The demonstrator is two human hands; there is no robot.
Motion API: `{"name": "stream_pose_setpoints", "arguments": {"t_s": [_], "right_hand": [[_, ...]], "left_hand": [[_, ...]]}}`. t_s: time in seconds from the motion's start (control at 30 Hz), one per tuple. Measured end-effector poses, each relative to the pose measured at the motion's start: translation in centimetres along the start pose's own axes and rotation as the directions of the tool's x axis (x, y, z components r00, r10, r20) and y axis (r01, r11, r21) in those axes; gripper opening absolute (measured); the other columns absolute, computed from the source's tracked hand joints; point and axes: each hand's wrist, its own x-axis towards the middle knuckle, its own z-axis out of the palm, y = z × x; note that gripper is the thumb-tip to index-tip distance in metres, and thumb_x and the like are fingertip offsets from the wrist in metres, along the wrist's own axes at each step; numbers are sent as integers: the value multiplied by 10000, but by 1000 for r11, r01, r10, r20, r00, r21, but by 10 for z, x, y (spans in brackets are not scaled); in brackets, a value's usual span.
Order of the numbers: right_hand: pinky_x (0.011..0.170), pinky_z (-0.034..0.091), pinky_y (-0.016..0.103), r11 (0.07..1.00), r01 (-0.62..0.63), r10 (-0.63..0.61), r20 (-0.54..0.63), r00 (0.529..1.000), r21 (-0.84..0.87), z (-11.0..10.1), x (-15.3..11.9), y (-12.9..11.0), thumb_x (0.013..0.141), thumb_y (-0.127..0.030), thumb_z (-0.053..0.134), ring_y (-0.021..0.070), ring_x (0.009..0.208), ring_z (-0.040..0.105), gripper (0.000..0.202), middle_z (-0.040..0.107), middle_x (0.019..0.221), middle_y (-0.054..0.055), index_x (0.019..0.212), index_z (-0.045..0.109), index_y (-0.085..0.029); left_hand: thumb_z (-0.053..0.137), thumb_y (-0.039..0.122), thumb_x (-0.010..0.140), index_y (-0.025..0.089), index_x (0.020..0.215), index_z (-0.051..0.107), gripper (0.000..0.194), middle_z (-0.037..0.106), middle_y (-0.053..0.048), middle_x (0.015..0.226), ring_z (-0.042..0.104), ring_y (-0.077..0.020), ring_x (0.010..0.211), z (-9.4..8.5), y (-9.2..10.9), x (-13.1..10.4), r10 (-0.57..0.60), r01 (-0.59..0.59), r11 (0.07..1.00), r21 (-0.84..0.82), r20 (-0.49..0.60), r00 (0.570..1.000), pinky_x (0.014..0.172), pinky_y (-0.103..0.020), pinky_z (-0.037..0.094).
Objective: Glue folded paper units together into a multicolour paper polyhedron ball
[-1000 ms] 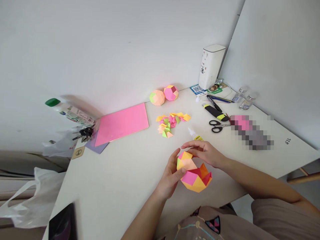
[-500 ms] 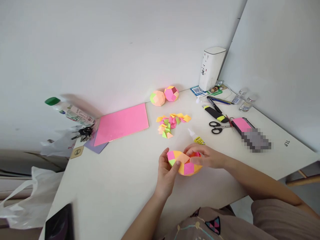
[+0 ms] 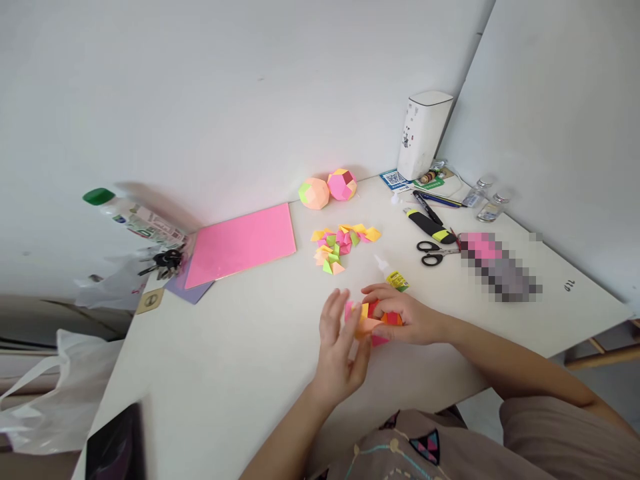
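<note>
spread beneath everything, a white table; toward the back left, flat on it, a pink sheet. near the front edge, close to the torso, a left hand with fingers extended and grip loosened, partly across the work; whether touching it, cannot tell. opposite, a right hand with curled fingers and thumb, grasping an open paper shell by its right side. between both hands, then, with red inner faces showing; whether resting on the table, cannot tell.

probably very light, stiff along the folds, soft across the thin faces, not very slippery but easily dented. best held low around the outer faces, with light, spread pressure, away from the loose rim.

farther back, side by side, a peach paper ball and a pink paper ball. just beyond the right hand, a glue bottle. smallest, in a loose cluster, folded paper pieces, likely easy to crush.
</note>
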Motion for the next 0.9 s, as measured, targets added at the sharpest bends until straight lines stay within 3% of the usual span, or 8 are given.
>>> {"name": "stream_pose_setpoints", "arguments": {"t_s": [0.07, 0.13, 0.27, 0.33, 0.5, 0.63, 0.77, 0.9], "right_hand": [[1013, 385, 455, 997, 77, -78, -41, 996, -17, 3, 0, 2, 809, -312, 643, 267, 1272, 407, 131, 639, 1036, 97, 766, 618, -192], [1005, 392, 453, 992, 121, -125, -86, 988, -46, 4, 0, 3, 802, -311, 662, 266, 1241, 433, 132, 657, 929, 78, 748, 618, -199], [983, 417, 449, 989, 118, -129, -134, 982, -88, 2, 1, 0, 797, -354, 675, 261, 1175, 483, 159, 647, 815, 56, 737, 640, -211], [989, 417, 454, 986, 141, -152, -133, 979, -90, 1, 2, -1, 808, -371, 660, 255, 1144, 505, 165, 652, 803, 53, 747, 655, -217], [1006, 414, 471, 975, 203, -214, -124, 969, -95, 1, 2, -2, 882, -319, 561, 256, 1231, 460, 168, 687, 945, 88, 927, 680, -209], [1006, 428, 443, 972, 208, -222, -152, 963, -107, 0, 2, -2, 907, -287, 507, 242, 1254, 455, 198, 660, 1063, 105, 988, 664, -198], [983, 444, 427, 949, 72, -186, -363, 913, -306, -7, 5, 8, 903, -263, 486, 233, 1153, 524, 174, 636, 1061, 111, 957, 640, -202], [960, 423, 504, 738, -251, -86, -456, 886, -627, -13, 7, 27, 832, -309, 566, 321, 1131, 489, 281, 562, 1151, 181, 1060, 598, -147]], "left_hand": [[493, 68, 836, 285, 1419, 280, 657, 446, -130, 1354, 345, -282, 1320, 0, 0, 1, 78, -78, 997, -5, 72, 994, 1067, -557, 274], [500, 83, 834, 257, 1384, 348, 596, 550, -123, 1218, 479, -257, 1176, 2, -1, 1, 35, -31, 998, -53, 76, 997, 1040, -541, 306], [601, 198, 806, 261, 983, 656, 196, 633, -59, 874, 555, -229, 869, 3, 2, 3, -180, 189, 963, -195, 62, 982, 987, -477, 343], [620, 253, 804, 250, 763, 668, 63, 586, -35, 708, 521, -210, 745, 1, 6, 6, -302, 323, 901, -289, 114, 946, 919, -429, 385], [638, 356, 799, 203, 692, 638, 187, 560, -21, 705, 468, -156, 673, -9, 12, 11, -496, 565, 651, -508, 280, 822, 703, -292, 409], [695, 407, 745, 174, 697, 623, 249, 547, 8, 672, 457, -106, 614, -13, 11, 12, -571, 662, 297, -688, 427, 701, 582, -223, 366], [749, 413, 689, 160, 693, 621, 284, 560, 20, 629, 465, -83, 575, -13, 11, 13, -615, 701, 90, -707, 515, 598, 561, -200, 362], [753, 427, 680, 157, 701, 623, 300, 580, 16, 621, 474, -84, 556, -12, 11, 16, -615, 725, 42, -687, 554, 561, 545, -201, 356]]}}
